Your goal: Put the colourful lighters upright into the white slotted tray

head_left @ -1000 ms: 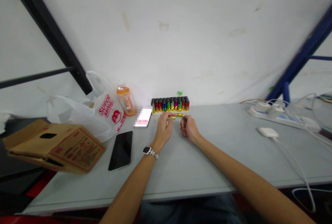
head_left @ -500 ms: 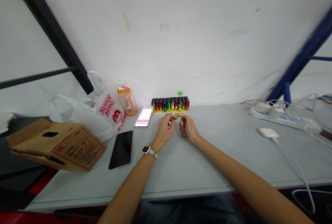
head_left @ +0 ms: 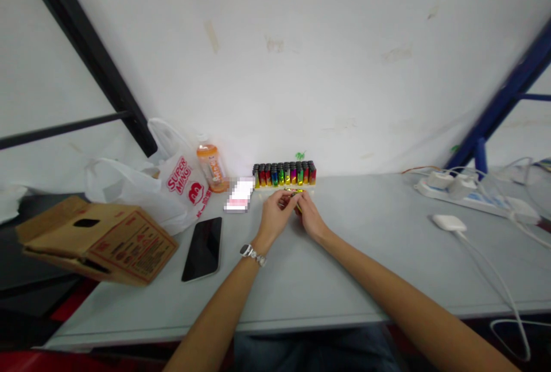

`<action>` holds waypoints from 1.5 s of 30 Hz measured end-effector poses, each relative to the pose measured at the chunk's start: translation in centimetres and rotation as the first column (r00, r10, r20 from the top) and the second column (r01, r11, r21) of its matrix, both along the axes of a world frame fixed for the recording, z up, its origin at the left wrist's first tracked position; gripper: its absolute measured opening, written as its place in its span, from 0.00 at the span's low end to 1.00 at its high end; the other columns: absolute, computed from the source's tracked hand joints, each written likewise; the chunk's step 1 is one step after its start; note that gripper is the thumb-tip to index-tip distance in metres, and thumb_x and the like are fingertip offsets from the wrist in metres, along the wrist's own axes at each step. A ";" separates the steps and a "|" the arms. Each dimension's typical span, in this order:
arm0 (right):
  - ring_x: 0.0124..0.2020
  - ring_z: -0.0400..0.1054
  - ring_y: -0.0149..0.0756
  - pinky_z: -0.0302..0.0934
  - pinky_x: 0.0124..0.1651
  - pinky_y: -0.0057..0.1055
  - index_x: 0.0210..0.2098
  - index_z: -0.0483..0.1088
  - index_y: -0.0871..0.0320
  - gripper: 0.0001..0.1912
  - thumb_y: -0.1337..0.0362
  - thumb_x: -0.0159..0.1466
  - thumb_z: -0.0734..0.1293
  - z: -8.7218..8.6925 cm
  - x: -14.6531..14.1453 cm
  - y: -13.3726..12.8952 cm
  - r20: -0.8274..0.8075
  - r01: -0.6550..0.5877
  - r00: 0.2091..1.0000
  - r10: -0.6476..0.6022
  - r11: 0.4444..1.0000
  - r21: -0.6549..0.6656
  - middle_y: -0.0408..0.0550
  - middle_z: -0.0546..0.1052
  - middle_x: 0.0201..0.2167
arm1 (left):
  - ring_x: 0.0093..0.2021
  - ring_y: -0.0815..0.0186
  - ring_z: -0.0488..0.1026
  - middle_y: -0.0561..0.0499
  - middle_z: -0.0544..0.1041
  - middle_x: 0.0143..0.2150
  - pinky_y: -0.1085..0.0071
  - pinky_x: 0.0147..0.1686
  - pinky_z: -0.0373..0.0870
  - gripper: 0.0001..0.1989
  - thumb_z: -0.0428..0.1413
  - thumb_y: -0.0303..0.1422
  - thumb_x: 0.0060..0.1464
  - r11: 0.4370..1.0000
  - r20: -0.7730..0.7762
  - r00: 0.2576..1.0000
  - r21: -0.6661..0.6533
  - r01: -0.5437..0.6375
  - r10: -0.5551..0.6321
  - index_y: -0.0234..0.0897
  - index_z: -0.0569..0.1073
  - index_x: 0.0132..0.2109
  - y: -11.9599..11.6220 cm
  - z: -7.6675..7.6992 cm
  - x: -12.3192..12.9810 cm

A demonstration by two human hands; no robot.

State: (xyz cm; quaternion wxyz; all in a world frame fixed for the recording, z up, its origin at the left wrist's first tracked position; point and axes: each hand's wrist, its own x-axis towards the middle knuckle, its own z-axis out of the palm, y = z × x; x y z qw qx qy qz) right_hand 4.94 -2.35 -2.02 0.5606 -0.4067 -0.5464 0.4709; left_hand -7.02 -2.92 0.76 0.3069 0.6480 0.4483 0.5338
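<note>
At the middle of the desk, my left hand (head_left: 275, 210) and my right hand (head_left: 310, 214) meet with their fingertips together. A shiny gold lighter (head_left: 298, 209) shows partly between them, gripped by the curled fingers of my right hand. My left fingers are pinched against its upper end; whether they hold a separate piece is hidden. Another gold strip (head_left: 294, 190) shows just beyond the fingertips, too small to make out fully. Right behind the hands, several upright lighters (head_left: 284, 173) with black tops and bright metallic bodies stand packed in rows against the wall.
Left of the hands lie a blurred white card-like item (head_left: 239, 194) and a black phone (head_left: 202, 250). Further left are an orange drink bottle (head_left: 210, 166), a white plastic bag (head_left: 172, 188) and a cardboard box (head_left: 124, 245). A power strip (head_left: 469, 194) and white charger (head_left: 449, 223) lie right.
My hands have come together. The right hand has moved slightly left, bringing the lighter in it against the left fingertips. The view has shifted a little.
</note>
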 end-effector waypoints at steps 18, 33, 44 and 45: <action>0.35 0.67 0.36 0.59 0.18 0.23 0.41 0.62 0.53 0.17 0.48 0.62 0.62 -0.7 0.7 1.0 0.092 0.080 0.993 -0.077 0.996 -0.027 0.43 0.68 0.33 | 0.39 0.63 0.79 0.45 0.83 0.39 0.67 0.46 0.75 0.09 0.58 0.26 0.55 0.987 -0.590 0.798 0.154 -0.038 0.123 0.34 0.81 0.42 6.8 6.4 -8.1; 0.24 0.62 0.32 0.56 0.19 0.25 0.36 0.66 0.55 0.17 0.47 0.64 0.60 -0.2 0.8 0.8 0.182 0.019 0.983 -0.017 1.000 -0.010 0.41 0.69 0.25 | 0.39 0.63 0.78 0.46 0.83 0.41 0.69 0.45 0.74 0.11 0.59 0.26 0.54 1.000 -0.698 0.716 0.021 0.021 0.000 0.34 0.82 0.44 11.5 5.8 -8.1; 0.27 0.64 0.34 0.58 0.28 0.28 0.32 0.68 0.57 0.13 0.53 0.63 0.60 -0.6 0.7 1.0 0.295 0.027 0.954 -0.046 0.997 0.065 0.43 0.70 0.24 | 0.47 0.58 0.71 0.42 0.75 0.43 0.64 0.47 0.69 0.16 0.47 0.27 0.64 0.937 -0.821 0.456 0.332 -0.107 0.343 0.35 0.80 0.44 7.6 4.4 -6.1; 0.27 0.65 0.34 0.58 0.29 0.29 0.32 0.68 0.57 0.13 0.54 0.64 0.60 -0.7 0.7 1.0 0.315 0.031 0.948 -0.055 0.996 0.082 0.43 0.70 0.24 | 0.48 0.57 0.70 0.42 0.76 0.44 0.64 0.47 0.69 0.16 0.47 0.27 0.63 0.935 -0.833 0.428 0.336 -0.112 0.350 0.35 0.80 0.45 7.3 4.6 -5.9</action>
